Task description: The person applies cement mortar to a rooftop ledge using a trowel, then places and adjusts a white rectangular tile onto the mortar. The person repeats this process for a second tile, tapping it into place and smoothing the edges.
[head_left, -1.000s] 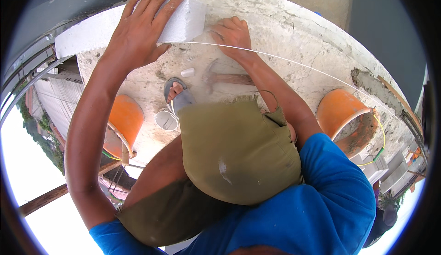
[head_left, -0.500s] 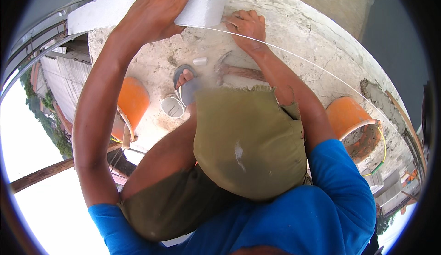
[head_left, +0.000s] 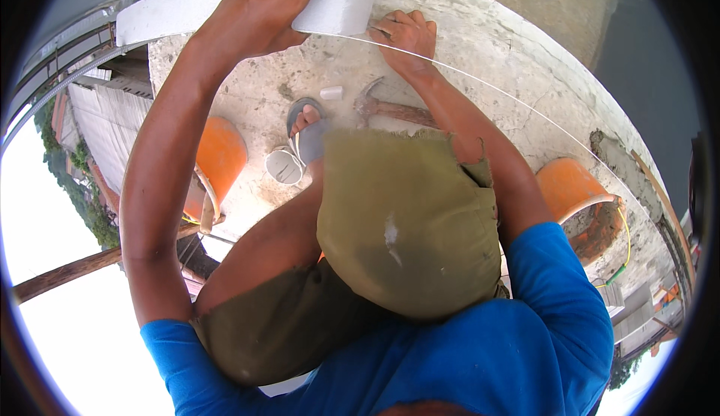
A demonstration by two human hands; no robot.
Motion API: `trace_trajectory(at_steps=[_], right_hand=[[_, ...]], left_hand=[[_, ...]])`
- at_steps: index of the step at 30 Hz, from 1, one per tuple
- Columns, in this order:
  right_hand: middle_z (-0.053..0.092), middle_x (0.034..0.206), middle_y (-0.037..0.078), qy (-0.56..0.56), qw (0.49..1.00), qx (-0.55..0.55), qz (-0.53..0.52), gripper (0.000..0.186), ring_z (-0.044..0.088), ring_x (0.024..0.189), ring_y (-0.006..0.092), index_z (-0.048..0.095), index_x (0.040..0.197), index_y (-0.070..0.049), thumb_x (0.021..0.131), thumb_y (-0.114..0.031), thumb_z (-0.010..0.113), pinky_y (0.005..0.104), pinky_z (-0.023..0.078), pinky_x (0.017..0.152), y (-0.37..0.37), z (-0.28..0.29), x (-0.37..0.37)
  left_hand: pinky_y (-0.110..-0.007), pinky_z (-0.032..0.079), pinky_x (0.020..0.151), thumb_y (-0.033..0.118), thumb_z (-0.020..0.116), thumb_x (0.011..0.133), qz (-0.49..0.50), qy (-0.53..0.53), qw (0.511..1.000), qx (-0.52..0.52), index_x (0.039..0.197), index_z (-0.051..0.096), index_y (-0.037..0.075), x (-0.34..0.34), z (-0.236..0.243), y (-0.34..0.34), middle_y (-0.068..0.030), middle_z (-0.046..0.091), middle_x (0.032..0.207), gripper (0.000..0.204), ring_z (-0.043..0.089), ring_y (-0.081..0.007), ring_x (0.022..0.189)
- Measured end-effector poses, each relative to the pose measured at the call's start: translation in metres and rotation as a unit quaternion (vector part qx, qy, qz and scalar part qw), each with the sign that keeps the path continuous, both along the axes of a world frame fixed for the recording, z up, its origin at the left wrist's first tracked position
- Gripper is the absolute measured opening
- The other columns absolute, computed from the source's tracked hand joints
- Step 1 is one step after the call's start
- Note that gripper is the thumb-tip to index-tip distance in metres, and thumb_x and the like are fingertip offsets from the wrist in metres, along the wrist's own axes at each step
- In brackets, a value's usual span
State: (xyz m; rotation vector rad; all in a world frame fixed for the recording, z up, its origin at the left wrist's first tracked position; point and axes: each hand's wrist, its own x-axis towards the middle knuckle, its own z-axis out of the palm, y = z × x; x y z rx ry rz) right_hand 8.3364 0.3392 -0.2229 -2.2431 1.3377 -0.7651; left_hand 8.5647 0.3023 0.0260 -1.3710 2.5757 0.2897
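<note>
My left hand (head_left: 262,7) lies flat on top of a white block (head_left: 334,4) at the far edge of a rough concrete slab (head_left: 480,64), fingers spread over it. My right hand (head_left: 407,32) rests just right of the block, fingertips pinching a thin white string (head_left: 510,101) that runs taut from the block's corner away to the right. A hammer (head_left: 390,109) with a wooden handle lies on the slab below my right wrist. I crouch with my knee in olive shorts under me.
A small white cylinder (head_left: 331,92) lies by my sandalled foot (head_left: 306,127). A white cup (head_left: 283,166) stands below it. One orange bucket (head_left: 217,165) sits at the left slab edge, another (head_left: 577,195) holding mortar at the right. A mortar bed (head_left: 615,154) lines the right edge.
The view has shifted so block and both hands sit higher and further right in the picture. Both hands keep their hold on block and string.
</note>
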Motion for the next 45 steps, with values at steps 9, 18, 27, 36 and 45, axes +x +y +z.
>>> trace_trajectory(at_steps=[9, 18, 27, 36, 45], right_hand=[[0.077, 0.094, -0.008, -0.036, 0.999, -0.037, 0.014, 0.008, 0.060, 0.087, 0.0182, 0.085, 0.088, -0.021, 0.085, -0.028, 0.086, 0.0412, 0.037, 0.080, 0.004, -0.008, -0.001], [0.077, 0.094, -0.010, -0.008, 0.998, -0.034, 0.050, 0.013, 0.063, 0.086, 0.0179, 0.081, 0.083, -0.018, 0.089, -0.029, 0.086, 0.0398, 0.036, 0.080, -0.005, -0.004, -0.002], [0.076, 0.091, -0.010, -0.016, 0.997, -0.063, 0.050, 0.013, 0.060, 0.082, 0.0180, 0.083, 0.083, -0.019, 0.088, -0.031, 0.086, 0.0405, 0.036, 0.077, -0.008, -0.006, -0.003], [0.078, 0.095, -0.006, -0.011, 0.998, -0.060, 0.036, 0.015, 0.066, 0.089, 0.0180, 0.085, 0.093, -0.020, 0.082, -0.030, 0.087, 0.0394, 0.038, 0.082, -0.006, -0.008, 0.001], [0.077, 0.095, -0.006, 0.026, 0.998, -0.053, 0.035, 0.020, 0.066, 0.089, 0.0182, 0.086, 0.098, -0.022, 0.082, -0.034, 0.085, 0.0398, 0.039, 0.081, -0.004, -0.005, 0.004]], left_hand=[[-0.052, 0.038, 0.124, 0.033, 0.085, 0.087, 0.026, 0.018, 0.999, 0.011, 0.154, 0.047, -0.002, 0.000, 0.001, 0.005, -0.0228, 0.054, 0.154, 0.084, 0.049, -0.0387, 0.147], [-0.051, 0.042, 0.120, 0.032, 0.080, 0.090, -0.004, 0.042, 0.999, -0.010, 0.151, 0.050, -0.002, 0.002, 0.001, 0.003, -0.0205, 0.056, 0.150, 0.076, 0.052, -0.0368, 0.143], [-0.051, 0.039, 0.123, 0.031, 0.077, 0.093, 0.014, 0.034, 0.999, -0.006, 0.153, 0.050, -0.001, 0.000, -0.001, 0.002, -0.0206, 0.056, 0.153, 0.073, 0.051, -0.0366, 0.145], [-0.050, 0.039, 0.123, 0.021, 0.078, 0.091, 0.021, 0.060, 0.997, -0.036, 0.152, 0.052, -0.001, 0.003, -0.011, 0.006, -0.0199, 0.057, 0.153, 0.070, 0.052, -0.0358, 0.144], [-0.048, 0.042, 0.120, 0.010, 0.076, 0.087, -0.002, 0.098, 0.992, -0.077, 0.147, 0.056, -0.003, 0.009, -0.017, 0.010, -0.0190, 0.062, 0.147, 0.065, 0.056, -0.0349, 0.139]])
